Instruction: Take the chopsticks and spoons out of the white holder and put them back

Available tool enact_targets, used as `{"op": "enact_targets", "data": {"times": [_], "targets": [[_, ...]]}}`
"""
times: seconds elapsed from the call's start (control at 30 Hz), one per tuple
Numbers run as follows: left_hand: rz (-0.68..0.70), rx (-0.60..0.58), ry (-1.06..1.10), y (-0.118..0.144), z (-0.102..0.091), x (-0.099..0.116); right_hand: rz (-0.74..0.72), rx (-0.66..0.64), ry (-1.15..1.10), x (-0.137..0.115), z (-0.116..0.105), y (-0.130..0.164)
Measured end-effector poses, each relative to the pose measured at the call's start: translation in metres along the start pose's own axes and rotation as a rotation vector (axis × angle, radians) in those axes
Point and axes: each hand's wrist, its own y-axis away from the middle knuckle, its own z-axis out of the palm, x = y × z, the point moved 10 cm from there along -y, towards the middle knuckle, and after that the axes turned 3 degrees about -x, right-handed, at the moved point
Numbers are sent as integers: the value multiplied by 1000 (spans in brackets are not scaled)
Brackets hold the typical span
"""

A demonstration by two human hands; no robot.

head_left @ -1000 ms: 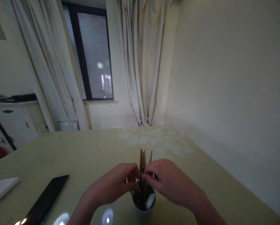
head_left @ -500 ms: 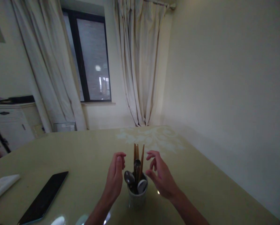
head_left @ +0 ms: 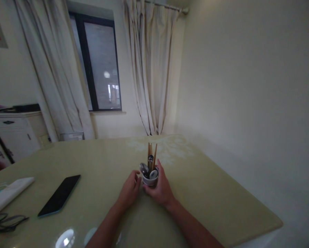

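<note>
A small white cup (head_left: pixel 149 180) stands on the pale green table (head_left: pixel 208 186). It holds several wooden chopsticks (head_left: pixel 151 154) and metal spoons (head_left: pixel 144 168). My right hand (head_left: pixel 160 189) wraps around the cup's right side and base. My left hand (head_left: pixel 130 190) rests against the cup's left side, with fingers lying on the table. Both forearms reach in from the bottom edge.
A black phone (head_left: pixel 59 194) lies flat on the table to the left. A white box (head_left: pixel 7 194) and dark cables (head_left: pixel 4 220) sit at the far left edge. Behind the table are a curtained window (head_left: pixel 100 65) and a white cabinet (head_left: pixel 12 134). The wall runs close along the right.
Both hands let go of the utensils, opened beside the cup, then came down around its body. The cup now stands farther from me on the table.
</note>
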Motion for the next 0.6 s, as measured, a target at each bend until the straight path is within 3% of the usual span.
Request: {"op": "enact_targets", "data": {"times": [0.23,0.4,0.6], "targets": [[-10,16,-65,-2,3,-13,204,326,6,57,-69,-17],[2,-6,-70,-2,4,-13,261,453,24,92,-118,-22],[-9,0,-78,0,4,-17,285,507,107,108,-137,-32]]}}
